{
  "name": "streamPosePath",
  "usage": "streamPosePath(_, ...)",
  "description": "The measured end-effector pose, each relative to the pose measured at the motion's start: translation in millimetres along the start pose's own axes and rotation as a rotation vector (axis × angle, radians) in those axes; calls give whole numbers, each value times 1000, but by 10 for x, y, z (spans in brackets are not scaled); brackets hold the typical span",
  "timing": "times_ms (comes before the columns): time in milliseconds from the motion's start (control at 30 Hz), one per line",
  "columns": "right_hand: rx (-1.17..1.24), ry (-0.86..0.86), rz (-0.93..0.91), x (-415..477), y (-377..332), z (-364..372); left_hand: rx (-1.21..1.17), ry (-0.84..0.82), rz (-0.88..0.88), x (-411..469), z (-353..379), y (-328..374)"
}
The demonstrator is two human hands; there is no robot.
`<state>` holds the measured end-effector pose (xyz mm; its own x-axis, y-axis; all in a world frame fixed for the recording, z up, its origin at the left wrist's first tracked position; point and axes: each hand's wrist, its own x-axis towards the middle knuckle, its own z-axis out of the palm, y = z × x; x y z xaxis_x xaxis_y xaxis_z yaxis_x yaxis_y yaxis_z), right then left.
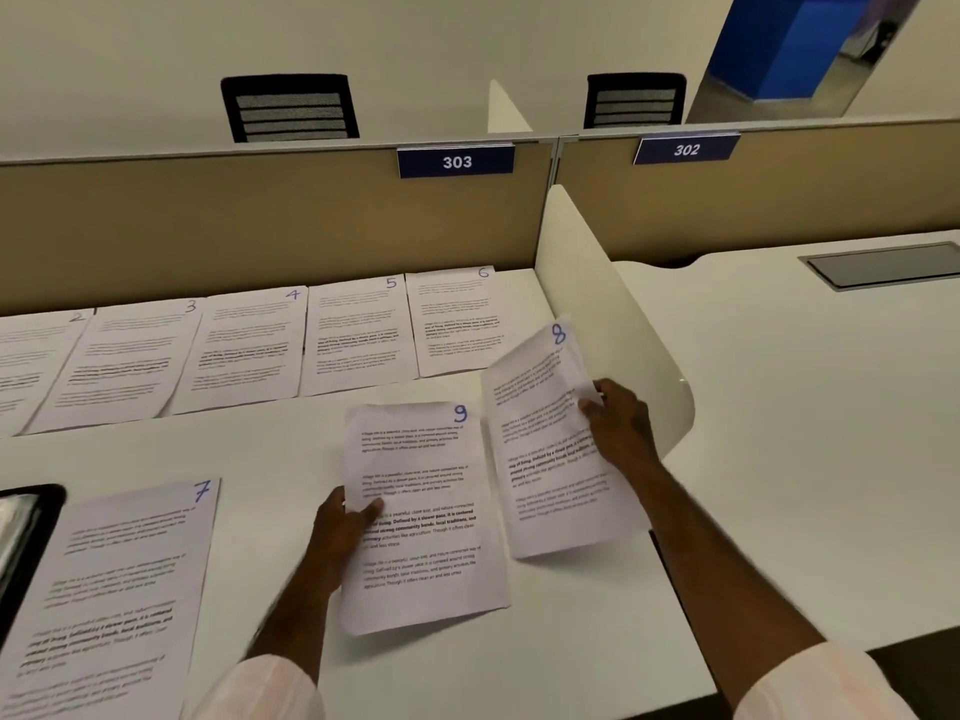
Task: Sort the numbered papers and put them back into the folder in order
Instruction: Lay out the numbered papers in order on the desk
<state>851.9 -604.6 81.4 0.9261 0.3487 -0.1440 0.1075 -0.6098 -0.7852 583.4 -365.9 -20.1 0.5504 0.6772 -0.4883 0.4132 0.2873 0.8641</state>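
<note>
Okay, left hand (340, 527) is pinching sheet 9 (421, 517) at its left edge, right hand (618, 420) is gripping sheet 8 (550, 439), both lifting just above the desk (779, 407); sheets 2–6 are lying rowed behind.

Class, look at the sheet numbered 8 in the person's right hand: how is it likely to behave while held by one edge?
Sheet 8 probably flops: it already bows where the right hand pinches its edge. It seems light, since a fingertip pinch lifts it. It may slide easily on the smooth white desk.
</note>
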Motion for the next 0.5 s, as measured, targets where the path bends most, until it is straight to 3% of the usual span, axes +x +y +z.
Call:
streamPosePath(200,12,54,-162,148,-440,-274,66,-28,-10,97,474,-122)
streamPosePath(500,491,-142,-64,247,-375,-347,133,49,-10,-79,1171,-21)
